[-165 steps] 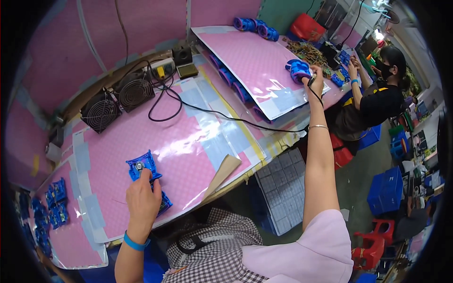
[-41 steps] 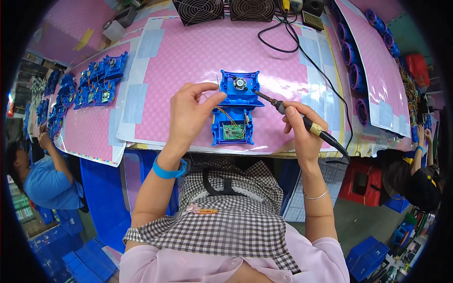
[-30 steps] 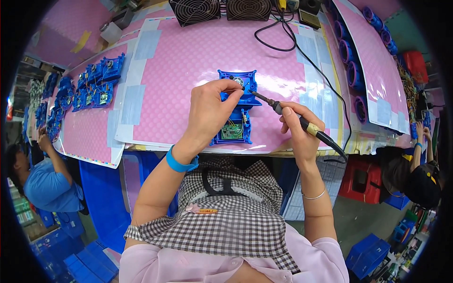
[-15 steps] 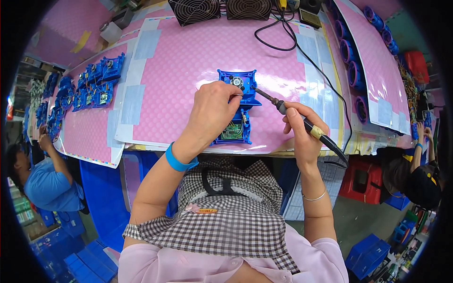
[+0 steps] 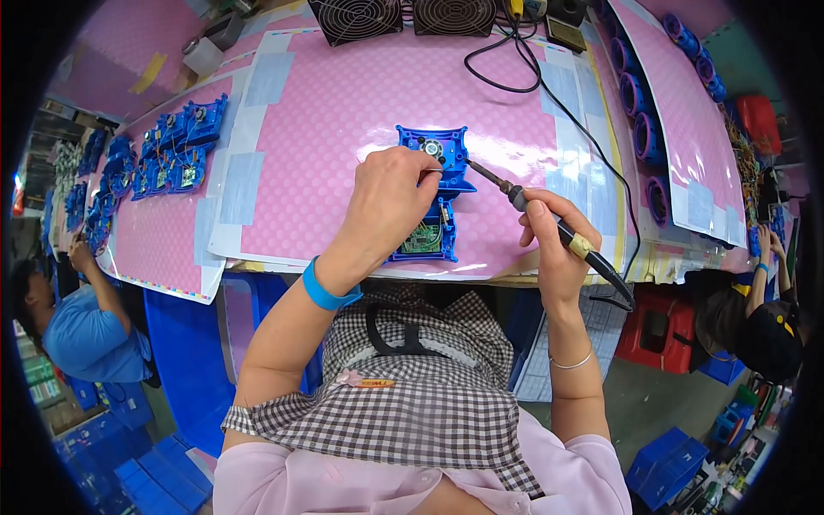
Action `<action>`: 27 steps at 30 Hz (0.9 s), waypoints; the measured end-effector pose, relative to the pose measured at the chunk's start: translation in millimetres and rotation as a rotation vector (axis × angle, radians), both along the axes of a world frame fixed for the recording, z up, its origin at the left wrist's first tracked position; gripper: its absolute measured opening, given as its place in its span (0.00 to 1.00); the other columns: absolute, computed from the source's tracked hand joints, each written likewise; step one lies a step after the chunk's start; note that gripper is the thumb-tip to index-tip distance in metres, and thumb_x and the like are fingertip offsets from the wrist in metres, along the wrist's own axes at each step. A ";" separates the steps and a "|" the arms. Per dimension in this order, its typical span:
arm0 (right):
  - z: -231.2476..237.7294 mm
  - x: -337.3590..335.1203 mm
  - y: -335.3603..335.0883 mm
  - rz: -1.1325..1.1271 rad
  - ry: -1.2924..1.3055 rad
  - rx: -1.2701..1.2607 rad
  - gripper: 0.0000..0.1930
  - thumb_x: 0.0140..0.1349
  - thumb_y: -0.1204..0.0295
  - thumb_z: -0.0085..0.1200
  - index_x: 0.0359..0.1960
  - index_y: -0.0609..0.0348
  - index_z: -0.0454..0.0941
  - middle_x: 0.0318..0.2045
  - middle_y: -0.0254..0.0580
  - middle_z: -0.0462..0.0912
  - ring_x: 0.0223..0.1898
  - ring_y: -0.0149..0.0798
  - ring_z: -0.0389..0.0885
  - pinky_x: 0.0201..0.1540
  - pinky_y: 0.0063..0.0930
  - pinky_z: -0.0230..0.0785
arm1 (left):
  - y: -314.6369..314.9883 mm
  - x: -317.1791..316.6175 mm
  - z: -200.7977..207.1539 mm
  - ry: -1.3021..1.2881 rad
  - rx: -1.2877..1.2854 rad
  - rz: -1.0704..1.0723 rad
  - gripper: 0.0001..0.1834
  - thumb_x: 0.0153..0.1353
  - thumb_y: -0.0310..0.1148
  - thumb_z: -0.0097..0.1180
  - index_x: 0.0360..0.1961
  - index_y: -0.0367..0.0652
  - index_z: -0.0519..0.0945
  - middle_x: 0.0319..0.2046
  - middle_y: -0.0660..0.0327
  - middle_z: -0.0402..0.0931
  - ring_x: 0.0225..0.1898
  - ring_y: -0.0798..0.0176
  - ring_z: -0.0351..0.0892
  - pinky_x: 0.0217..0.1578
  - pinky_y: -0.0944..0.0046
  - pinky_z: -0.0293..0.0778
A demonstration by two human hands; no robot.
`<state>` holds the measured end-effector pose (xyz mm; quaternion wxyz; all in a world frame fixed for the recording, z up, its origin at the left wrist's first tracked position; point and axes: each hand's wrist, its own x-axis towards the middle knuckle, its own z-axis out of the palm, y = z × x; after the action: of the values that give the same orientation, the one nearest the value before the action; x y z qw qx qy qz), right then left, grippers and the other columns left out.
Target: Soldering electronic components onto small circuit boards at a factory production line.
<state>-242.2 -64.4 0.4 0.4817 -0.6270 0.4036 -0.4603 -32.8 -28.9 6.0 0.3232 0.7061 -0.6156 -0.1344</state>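
A blue plastic housing (image 5: pixel 455 140) lies open on the pink mat, with a round silver speaker (image 5: pixel 432 152) in its upper half. Its lower half holds a green circuit board (image 5: pixel 422 239) with thin wires. My left hand (image 5: pixel 388 193) reaches over the housing's left side, thumb and fingertips pinched near the speaker. Whether a wire is between them is too small to tell. My right hand (image 5: pixel 556 236) grips a soldering iron (image 5: pixel 518 196) like a pen. The iron's tip is at the right edge of the upper half; whether it touches cannot be told.
Two black fans (image 5: pixel 356 19) stand at the back of the table. A black cord (image 5: pixel 592 137) runs down the right side. More blue housings (image 5: pixel 178 146) sit at the left, and round blue parts (image 5: pixel 633 93) line the right. Two people work at either side.
The soldering iron and my right hand have shifted very slightly to the right. My left hand stays almost where it was, over the housing.
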 end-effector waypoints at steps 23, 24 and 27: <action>12.2 -11.3 5.5 -0.070 0.000 -0.198 0.10 0.60 0.78 0.53 0.42 0.72 0.78 0.24 0.41 0.79 0.23 0.28 0.75 0.28 0.21 0.67 | 43.5 40.6 7.9 0.141 -0.170 0.409 0.10 0.53 0.33 0.62 0.31 0.37 0.84 0.22 0.56 0.75 0.24 0.64 0.73 0.25 0.62 0.67; 12.3 -10.6 5.3 -0.059 -0.030 -0.188 0.10 0.60 0.79 0.54 0.41 0.71 0.79 0.24 0.40 0.78 0.23 0.28 0.74 0.28 0.20 0.66 | 46.4 46.1 4.9 0.204 -0.037 0.473 0.10 0.53 0.34 0.64 0.32 0.37 0.85 0.21 0.59 0.74 0.23 0.68 0.69 0.23 0.64 0.63; 11.0 -5.5 5.1 -0.031 -0.018 -0.134 0.09 0.59 0.80 0.54 0.41 0.71 0.79 0.24 0.39 0.78 0.22 0.28 0.74 0.28 0.18 0.66 | 45.4 46.9 -7.8 0.355 0.096 0.411 0.08 0.52 0.32 0.64 0.31 0.37 0.85 0.20 0.59 0.75 0.21 0.68 0.70 0.22 0.65 0.63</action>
<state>-247.6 -59.3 11.4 0.4352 -0.6475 0.3772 -0.4991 14.0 16.6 -1.8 0.4125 0.7962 -0.3859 -0.2168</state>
